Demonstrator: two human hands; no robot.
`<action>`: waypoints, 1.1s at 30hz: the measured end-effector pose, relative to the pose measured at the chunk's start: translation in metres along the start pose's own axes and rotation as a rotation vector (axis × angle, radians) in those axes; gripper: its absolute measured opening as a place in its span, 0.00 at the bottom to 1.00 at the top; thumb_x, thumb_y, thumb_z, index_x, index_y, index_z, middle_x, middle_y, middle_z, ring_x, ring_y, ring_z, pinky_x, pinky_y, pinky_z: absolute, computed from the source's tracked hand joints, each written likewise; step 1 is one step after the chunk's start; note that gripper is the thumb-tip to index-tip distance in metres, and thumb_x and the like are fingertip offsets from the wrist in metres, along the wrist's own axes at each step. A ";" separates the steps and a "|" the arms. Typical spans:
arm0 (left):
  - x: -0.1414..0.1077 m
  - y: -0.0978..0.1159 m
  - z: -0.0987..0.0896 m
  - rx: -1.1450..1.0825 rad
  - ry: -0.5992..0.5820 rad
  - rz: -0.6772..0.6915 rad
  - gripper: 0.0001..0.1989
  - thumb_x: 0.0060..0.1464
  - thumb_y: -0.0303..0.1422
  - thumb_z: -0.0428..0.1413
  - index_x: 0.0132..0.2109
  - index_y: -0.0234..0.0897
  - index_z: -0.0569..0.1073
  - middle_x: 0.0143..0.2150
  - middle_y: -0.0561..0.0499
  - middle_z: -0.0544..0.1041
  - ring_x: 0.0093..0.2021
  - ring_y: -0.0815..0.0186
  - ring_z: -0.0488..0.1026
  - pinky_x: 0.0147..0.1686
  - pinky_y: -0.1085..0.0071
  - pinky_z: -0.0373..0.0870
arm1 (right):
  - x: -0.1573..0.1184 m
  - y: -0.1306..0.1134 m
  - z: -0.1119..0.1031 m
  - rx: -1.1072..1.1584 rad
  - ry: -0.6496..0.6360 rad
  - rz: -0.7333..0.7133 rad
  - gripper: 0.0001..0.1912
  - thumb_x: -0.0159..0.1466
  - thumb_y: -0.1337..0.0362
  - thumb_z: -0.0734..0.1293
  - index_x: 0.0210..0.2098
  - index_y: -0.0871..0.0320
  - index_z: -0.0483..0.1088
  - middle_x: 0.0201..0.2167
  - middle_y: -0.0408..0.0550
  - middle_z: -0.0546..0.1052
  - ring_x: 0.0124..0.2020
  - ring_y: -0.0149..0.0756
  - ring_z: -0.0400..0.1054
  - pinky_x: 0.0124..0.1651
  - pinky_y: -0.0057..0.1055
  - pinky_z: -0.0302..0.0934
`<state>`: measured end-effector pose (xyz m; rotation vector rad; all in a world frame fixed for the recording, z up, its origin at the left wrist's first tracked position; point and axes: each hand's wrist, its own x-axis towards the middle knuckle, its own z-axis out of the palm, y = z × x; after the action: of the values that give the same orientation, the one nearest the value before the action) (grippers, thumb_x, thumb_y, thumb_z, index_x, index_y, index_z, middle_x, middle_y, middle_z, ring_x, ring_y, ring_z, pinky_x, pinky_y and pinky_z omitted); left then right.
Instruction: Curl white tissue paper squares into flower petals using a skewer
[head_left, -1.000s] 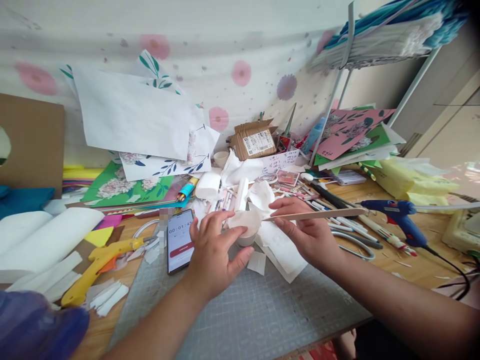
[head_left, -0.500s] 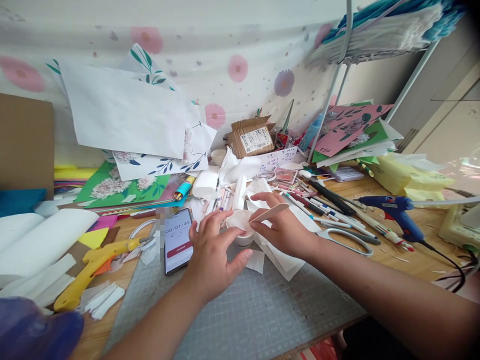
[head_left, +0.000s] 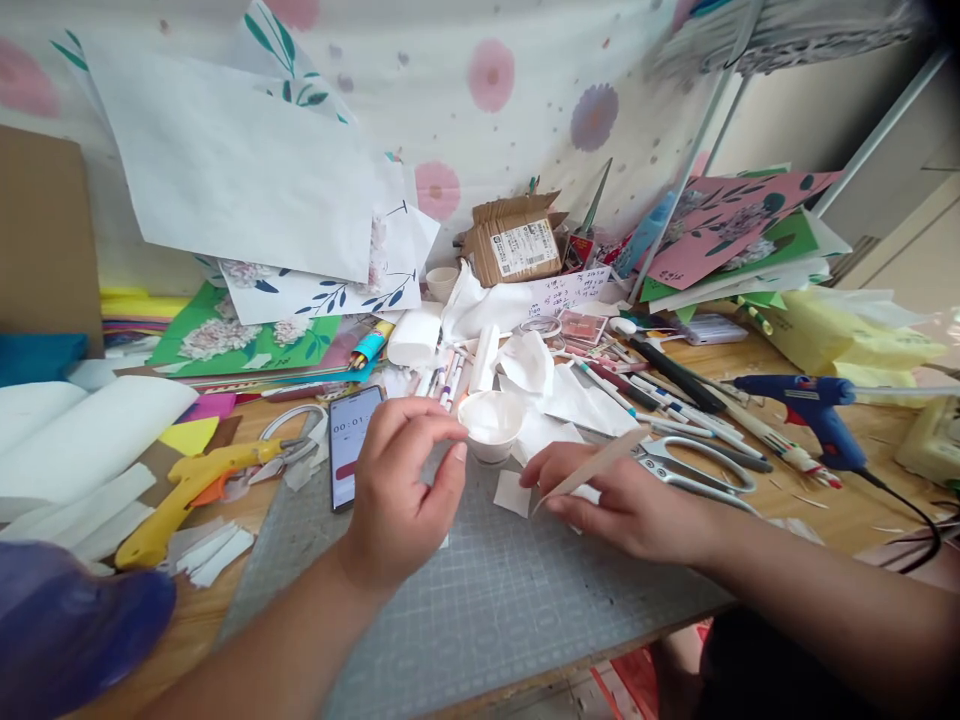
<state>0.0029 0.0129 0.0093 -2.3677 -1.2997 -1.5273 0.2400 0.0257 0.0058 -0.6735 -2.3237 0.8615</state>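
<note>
A small white paper cup (head_left: 491, 428) stands at the back of the grey cutting mat (head_left: 480, 620), with something white inside. My left hand (head_left: 409, 485) is just left of the cup, fingers curled and thumb raised; whether anything is between the fingertips is too small to tell. My right hand (head_left: 611, 500) is closed on a flat, pale wooden stick (head_left: 596, 465), to the right of the cup and low over the mat. A small white paper square (head_left: 513, 494) lies between the cup and my right fingertips.
A phone (head_left: 349, 440) showing a timer lies behind my left hand. Scissors (head_left: 697, 470), pens and a blue glue gun (head_left: 810, 400) are at the right. A yellow glue gun (head_left: 187, 495) lies left, near white paper rolls. A cardboard box (head_left: 517, 240) stands at the back.
Both hands have drawn away from the cup. My right hand, still with the stick, has moved right and down; my left hand's fingers have curled in. The view has shifted a little.
</note>
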 end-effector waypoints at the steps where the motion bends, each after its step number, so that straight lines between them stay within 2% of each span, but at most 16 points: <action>1: -0.001 0.002 -0.001 -0.038 -0.020 0.029 0.09 0.53 0.21 0.54 0.38 0.38 0.72 0.39 0.48 0.71 0.41 0.62 0.72 0.42 0.63 0.71 | 0.000 0.001 0.005 -0.020 -0.038 -0.019 0.05 0.67 0.69 0.61 0.36 0.57 0.69 0.39 0.51 0.77 0.43 0.38 0.72 0.46 0.36 0.68; 3: -0.002 0.007 -0.002 -0.128 -0.093 0.078 0.10 0.53 0.19 0.53 0.38 0.38 0.71 0.35 0.50 0.73 0.37 0.64 0.72 0.37 0.66 0.71 | 0.001 0.004 0.012 -0.043 -0.066 -0.042 0.06 0.66 0.70 0.61 0.35 0.57 0.69 0.39 0.51 0.77 0.44 0.38 0.72 0.48 0.38 0.67; 7: -0.003 0.013 -0.001 -0.221 -0.272 0.147 0.09 0.54 0.19 0.52 0.38 0.38 0.70 0.29 0.52 0.74 0.29 0.67 0.71 0.31 0.70 0.69 | 0.003 0.011 0.016 -0.081 -0.071 -0.018 0.07 0.67 0.70 0.60 0.36 0.57 0.69 0.41 0.52 0.76 0.41 0.37 0.72 0.44 0.36 0.68; 13: -0.007 0.012 0.009 -0.175 -0.569 0.148 0.09 0.56 0.20 0.50 0.39 0.35 0.73 0.36 0.46 0.78 0.37 0.63 0.74 0.37 0.68 0.71 | 0.003 0.015 0.013 -0.080 -0.073 0.023 0.08 0.66 0.72 0.59 0.39 0.59 0.70 0.39 0.52 0.77 0.40 0.37 0.72 0.43 0.35 0.68; 17: -0.008 0.010 0.012 -0.141 -0.594 0.108 0.11 0.56 0.20 0.49 0.37 0.35 0.74 0.34 0.47 0.78 0.35 0.64 0.74 0.35 0.68 0.70 | 0.004 0.013 0.011 -0.050 -0.100 0.003 0.07 0.66 0.70 0.61 0.36 0.58 0.70 0.39 0.51 0.77 0.41 0.37 0.72 0.46 0.36 0.68; 22: -0.007 0.008 0.014 -0.124 -0.602 0.070 0.11 0.56 0.21 0.48 0.36 0.38 0.73 0.31 0.50 0.77 0.32 0.65 0.74 0.32 0.69 0.70 | 0.005 0.016 0.011 -0.051 -0.097 0.016 0.08 0.66 0.71 0.60 0.35 0.58 0.70 0.34 0.48 0.77 0.36 0.35 0.71 0.41 0.33 0.68; 29: -0.009 0.007 0.015 -0.130 -0.674 -0.012 0.10 0.51 0.20 0.53 0.39 0.37 0.73 0.37 0.48 0.78 0.38 0.62 0.75 0.37 0.66 0.72 | 0.006 0.019 0.012 -0.039 -0.019 0.066 0.08 0.66 0.69 0.60 0.36 0.58 0.72 0.32 0.48 0.77 0.34 0.35 0.72 0.38 0.31 0.68; 33: -0.009 0.007 0.016 -0.125 -0.691 -0.033 0.10 0.50 0.20 0.56 0.39 0.36 0.73 0.40 0.47 0.77 0.40 0.61 0.74 0.39 0.64 0.72 | 0.003 0.018 0.008 -0.009 0.037 0.132 0.08 0.67 0.66 0.61 0.39 0.58 0.71 0.34 0.48 0.78 0.35 0.36 0.74 0.40 0.32 0.68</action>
<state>0.0181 0.0097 -0.0032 -3.1197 -1.3580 -0.8171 0.2375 0.0358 -0.0105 -0.8473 -2.2713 0.8896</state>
